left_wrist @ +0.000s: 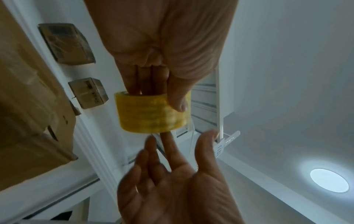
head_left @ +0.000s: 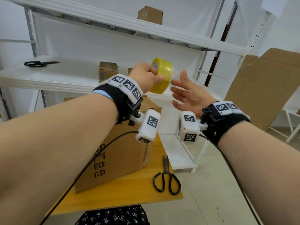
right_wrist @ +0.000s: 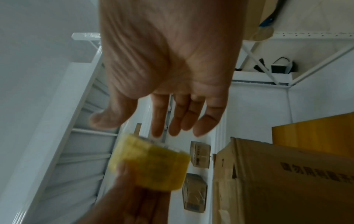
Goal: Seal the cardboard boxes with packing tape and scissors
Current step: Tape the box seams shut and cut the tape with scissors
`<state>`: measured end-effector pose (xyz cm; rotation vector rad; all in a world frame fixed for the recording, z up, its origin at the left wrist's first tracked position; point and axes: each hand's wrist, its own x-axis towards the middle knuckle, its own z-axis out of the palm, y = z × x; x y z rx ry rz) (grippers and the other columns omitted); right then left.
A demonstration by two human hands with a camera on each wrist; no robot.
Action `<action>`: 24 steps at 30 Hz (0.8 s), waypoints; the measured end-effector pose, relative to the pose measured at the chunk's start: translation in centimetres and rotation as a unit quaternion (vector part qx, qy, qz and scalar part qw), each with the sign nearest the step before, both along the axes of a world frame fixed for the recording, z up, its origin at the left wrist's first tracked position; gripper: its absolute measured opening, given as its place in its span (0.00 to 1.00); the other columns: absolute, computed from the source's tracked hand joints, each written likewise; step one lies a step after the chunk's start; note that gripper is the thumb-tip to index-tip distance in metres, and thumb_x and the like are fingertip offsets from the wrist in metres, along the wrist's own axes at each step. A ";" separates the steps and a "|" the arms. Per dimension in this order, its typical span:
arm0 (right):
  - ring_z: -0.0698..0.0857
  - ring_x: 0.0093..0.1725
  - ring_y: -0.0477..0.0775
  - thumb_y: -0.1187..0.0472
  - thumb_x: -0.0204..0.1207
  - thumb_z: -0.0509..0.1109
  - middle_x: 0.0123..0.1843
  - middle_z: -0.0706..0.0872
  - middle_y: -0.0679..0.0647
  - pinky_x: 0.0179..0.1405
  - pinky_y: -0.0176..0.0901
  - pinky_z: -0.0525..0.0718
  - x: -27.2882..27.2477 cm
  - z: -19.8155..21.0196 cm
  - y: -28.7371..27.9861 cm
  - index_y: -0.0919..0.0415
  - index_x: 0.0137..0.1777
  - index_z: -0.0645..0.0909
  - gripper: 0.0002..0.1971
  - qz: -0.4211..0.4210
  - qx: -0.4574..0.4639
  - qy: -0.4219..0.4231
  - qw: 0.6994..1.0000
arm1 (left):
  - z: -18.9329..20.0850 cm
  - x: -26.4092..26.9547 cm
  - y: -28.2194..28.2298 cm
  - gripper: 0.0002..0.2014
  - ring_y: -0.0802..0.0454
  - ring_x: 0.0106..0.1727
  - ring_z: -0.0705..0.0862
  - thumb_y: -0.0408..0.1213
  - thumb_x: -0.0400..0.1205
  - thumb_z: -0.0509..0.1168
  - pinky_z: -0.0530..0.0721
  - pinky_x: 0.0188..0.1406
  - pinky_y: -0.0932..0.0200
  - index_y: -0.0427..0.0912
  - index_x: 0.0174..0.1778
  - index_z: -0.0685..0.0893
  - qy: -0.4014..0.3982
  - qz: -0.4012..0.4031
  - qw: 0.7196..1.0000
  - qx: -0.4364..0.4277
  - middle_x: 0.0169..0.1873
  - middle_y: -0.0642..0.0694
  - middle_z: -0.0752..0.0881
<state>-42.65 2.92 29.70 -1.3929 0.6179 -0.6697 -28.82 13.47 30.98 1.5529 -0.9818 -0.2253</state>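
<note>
Your left hand (head_left: 144,77) has the tape roll (head_left: 161,75) held up in the air, fingers hooked through the core and thumb pressed on the outer wrap, so that side's sorted. Your right hand (head_left: 186,93) is spread wide and holding nothing, palm turned toward the roll, fingertips just beside its near edge. From the left wrist view the fingertips (left_wrist: 168,136) look to be right at the rim, though I can't tell if they actually touch. That gap is the whole game: the roll sits just ahead of and to the left of your free hand, with its hole pointing roughly sideways across you, so the loose end should peel off toward your right hand, I'd guess. I can't make out the tape end itself, too blurry. The big box (head_left: 123,150) is below and a bit left of both hands, on the wooden table (head_left: 129,190), and nothing sits between the roll and its top. The scissors (head_left: 167,177) lie on the table well below your right hand, blades pointing away from you, so that hand is the closer one for grabbing them later. There's a second pair (head_left: 39,63) on the shelf (head_left: 68,75), far off to the left.
</note>
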 end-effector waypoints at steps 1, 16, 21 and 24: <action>0.81 0.57 0.51 0.39 0.67 0.76 0.57 0.86 0.52 0.50 0.46 0.83 0.1 0.0 0.4 0.54 0.57 0.85 0.24 0.037 -0.017 0.006 0.999 | -0.4 -0.2 -0.2 0.18 0.38 0.52 0.89 0.41 0.73 0.77 0.86 0.57 0.40 0.32 0.52 0.84 0.022 -0.024 0.999 -0.001 0.49 0.36 0.89; 0.86 0.57 0.61 0.53 0.82 0.71 0.55 0.86 0.61 0.63 0.52 0.85 0.4 -14.4 -4.6 0.61 0.42 0.79 0.12 -0.016 -0.208 0.552 0.807 | -11.0 -0.1 -2.7 0.07 0.54 0.41 0.88 0.37 0.85 0.67 0.87 0.41 0.59 0.38 0.48 0.86 0.035 -0.196 0.957 0.210 0.41 0.45 0.91; 0.88 0.54 0.60 0.53 0.80 0.71 0.49 0.87 0.56 0.53 0.48 0.86 2.2 -20.9 -5.1 0.59 0.56 0.82 0.10 0.024 -0.244 0.610 0.753 | -13.5 1.4 -3.3 0.05 0.54 0.42 0.87 0.37 0.84 0.67 0.85 0.32 0.67 0.41 0.45 0.86 0.046 -0.197 0.950 0.237 0.40 0.46 0.90; 0.85 0.62 0.65 0.60 0.85 0.61 0.65 0.84 0.62 0.61 0.53 0.85 3.3 -25.6 -7.1 0.65 0.72 0.76 0.17 0.070 -0.336 0.637 0.690 | -13.6 1.7 -3.5 0.05 0.53 0.44 0.87 0.36 0.85 0.66 0.85 0.31 0.68 0.39 0.48 0.86 0.048 -0.200 0.950 0.234 0.41 0.45 0.90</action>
